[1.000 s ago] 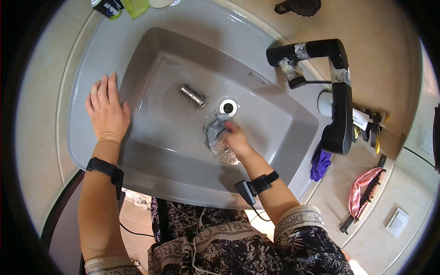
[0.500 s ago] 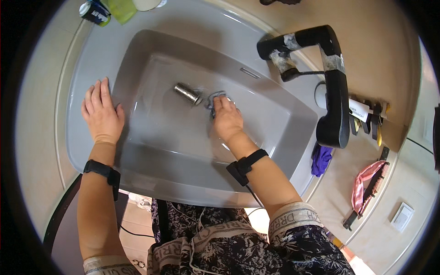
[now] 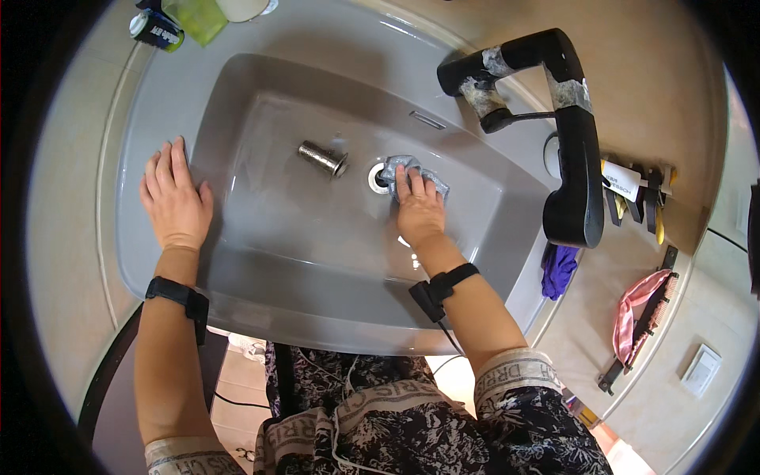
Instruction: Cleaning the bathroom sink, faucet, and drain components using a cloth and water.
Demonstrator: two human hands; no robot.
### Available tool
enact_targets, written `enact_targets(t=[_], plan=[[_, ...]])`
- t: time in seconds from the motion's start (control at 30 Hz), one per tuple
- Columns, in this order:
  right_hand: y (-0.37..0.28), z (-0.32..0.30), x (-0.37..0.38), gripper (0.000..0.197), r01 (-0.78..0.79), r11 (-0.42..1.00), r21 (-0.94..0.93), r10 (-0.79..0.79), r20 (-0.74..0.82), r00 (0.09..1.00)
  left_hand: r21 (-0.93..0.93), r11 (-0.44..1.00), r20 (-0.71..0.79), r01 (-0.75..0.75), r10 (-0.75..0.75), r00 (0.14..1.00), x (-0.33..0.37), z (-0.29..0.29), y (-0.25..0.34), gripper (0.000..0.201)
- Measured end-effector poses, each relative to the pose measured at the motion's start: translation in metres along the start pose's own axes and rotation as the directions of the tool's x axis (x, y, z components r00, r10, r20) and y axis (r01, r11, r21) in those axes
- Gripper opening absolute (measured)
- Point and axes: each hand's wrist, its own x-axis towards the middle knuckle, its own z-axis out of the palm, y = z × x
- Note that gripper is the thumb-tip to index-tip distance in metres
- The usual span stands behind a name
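My left hand (image 3: 178,199) lies flat on the left rim of the grey sink (image 3: 154,103), its fingers stretched out and somewhat apart. Down on the basin floor, my right hand (image 3: 420,210) presses its fingers onto a crumpled grey cloth (image 3: 405,161). The cloth sits just right of the drain hole (image 3: 374,180) with its white ring, overlapping part of its edge. Left of the drain, a perforated metal strainer tube (image 3: 318,156) rests on its side, apart from both hands. The right thumb is mostly hidden.
A black faucet (image 3: 579,142) wrapped with pale tape arches over the right side. At the back left stand a dark can (image 3: 157,32) and a green container (image 3: 195,17). A purple cloth (image 3: 559,271) hangs by the right rim, near a pink headband (image 3: 629,313) on a rail.
My right hand has slid right with the cloth, uncovering the drain ring. The left hand stays on the rim, and the strainer tube still lies in the basin.
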Motion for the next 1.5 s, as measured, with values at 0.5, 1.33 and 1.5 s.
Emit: enact_targets(t=[0.5, 1.33, 1.5], plan=[[-0.024, -0.019, 0.014, 0.067, -0.173, 0.937, 0.303, 0.153, 0.089, 0.984, -0.031, 1.0, -0.012, 0.001, -0.002, 1.0, -0.002, 0.0, -0.003, 0.08], [-0.014, -0.054, 0.044, 0.053, 0.678, 0.575, -0.459, -0.546, 0.401, 0.735, -0.014, 1.0, 0.015, 0.013, -0.012, 1.0, 0.0, -0.003, -0.001, 0.08], [-0.001, -0.049, 0.043, 0.05, 0.285, 0.941, -0.183, -0.248, 0.203, 0.947, -0.015, 1.0, 0.028, 0.023, -0.023, 0.999, 0.001, 0.0, -0.003, 0.079]])
